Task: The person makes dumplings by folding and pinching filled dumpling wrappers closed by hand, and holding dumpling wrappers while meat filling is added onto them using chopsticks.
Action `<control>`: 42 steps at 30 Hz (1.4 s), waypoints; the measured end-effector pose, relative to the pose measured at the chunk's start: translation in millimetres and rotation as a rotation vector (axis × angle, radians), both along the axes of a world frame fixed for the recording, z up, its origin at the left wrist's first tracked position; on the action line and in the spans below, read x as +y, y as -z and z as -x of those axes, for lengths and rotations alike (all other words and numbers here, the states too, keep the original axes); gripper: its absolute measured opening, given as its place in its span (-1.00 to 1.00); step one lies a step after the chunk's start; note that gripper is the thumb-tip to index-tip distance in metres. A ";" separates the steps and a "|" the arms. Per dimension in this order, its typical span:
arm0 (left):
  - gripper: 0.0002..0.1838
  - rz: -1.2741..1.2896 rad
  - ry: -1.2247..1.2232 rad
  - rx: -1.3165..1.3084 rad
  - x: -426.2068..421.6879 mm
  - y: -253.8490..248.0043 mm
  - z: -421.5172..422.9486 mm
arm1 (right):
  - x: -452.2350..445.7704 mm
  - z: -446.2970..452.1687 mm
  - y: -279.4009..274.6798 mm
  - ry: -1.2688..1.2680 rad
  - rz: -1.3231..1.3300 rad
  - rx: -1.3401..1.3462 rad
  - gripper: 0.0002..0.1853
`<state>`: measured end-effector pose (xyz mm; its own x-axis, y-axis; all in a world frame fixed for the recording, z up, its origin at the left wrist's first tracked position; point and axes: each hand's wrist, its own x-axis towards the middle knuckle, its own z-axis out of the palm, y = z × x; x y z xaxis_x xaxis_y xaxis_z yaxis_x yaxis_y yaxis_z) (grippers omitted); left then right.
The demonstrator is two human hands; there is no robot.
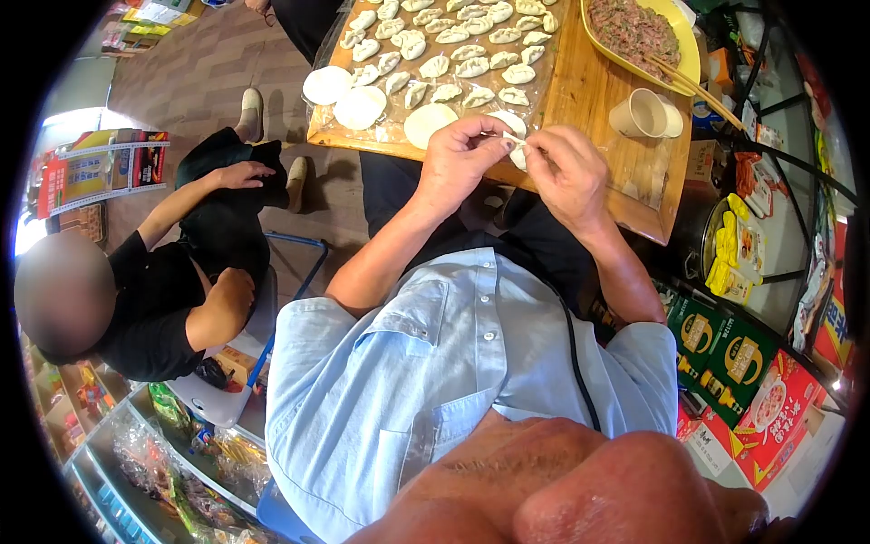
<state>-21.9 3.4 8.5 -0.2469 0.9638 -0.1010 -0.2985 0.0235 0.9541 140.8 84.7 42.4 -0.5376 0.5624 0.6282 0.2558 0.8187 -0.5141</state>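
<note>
Wooden table (591,113) stretches beyond your fingers (492,152), dumplings (472,68) ahead of them; your left hand (460,163) and right hand (573,177) pinch white dough (517,157) between their fingertips.

A small white dough piece (516,141), partly hidden, is pinched between the left hand (462,165) and right hand (570,174).

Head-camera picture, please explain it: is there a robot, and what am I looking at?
There is no robot here: a person works with bare hands, seen by one camera worn on their head, looking forward and down. The left hand and right hand meet at the fingertips on some pale dough, its shape partly hidden. On the wooden table lie dumplings and flat dough rounds, with a yellow bowl of what looks like minced meat, chopsticks and pale cups.
</note>
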 end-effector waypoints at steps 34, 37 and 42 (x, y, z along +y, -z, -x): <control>-0.92 -0.057 0.036 0.140 1.9 -4.5 3.7 | 3.7 0.2 -3.0 -0.151 0.022 -0.021 -0.86; -0.91 -0.054 0.062 0.155 2.0 -2.8 5.5 | 1.4 -0.4 -2.2 -0.112 0.074 -0.029 -0.85; -0.91 -0.060 0.092 0.207 0.5 -5.4 4.5 | 2.2 -0.6 0.4 -0.070 0.042 -0.033 -0.84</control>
<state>-26.4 3.8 13.9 -0.1669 0.9860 0.0010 -0.0957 -0.0172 0.9953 141.4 86.9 42.0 -0.5968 0.5481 0.5861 0.2164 0.8133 -0.5402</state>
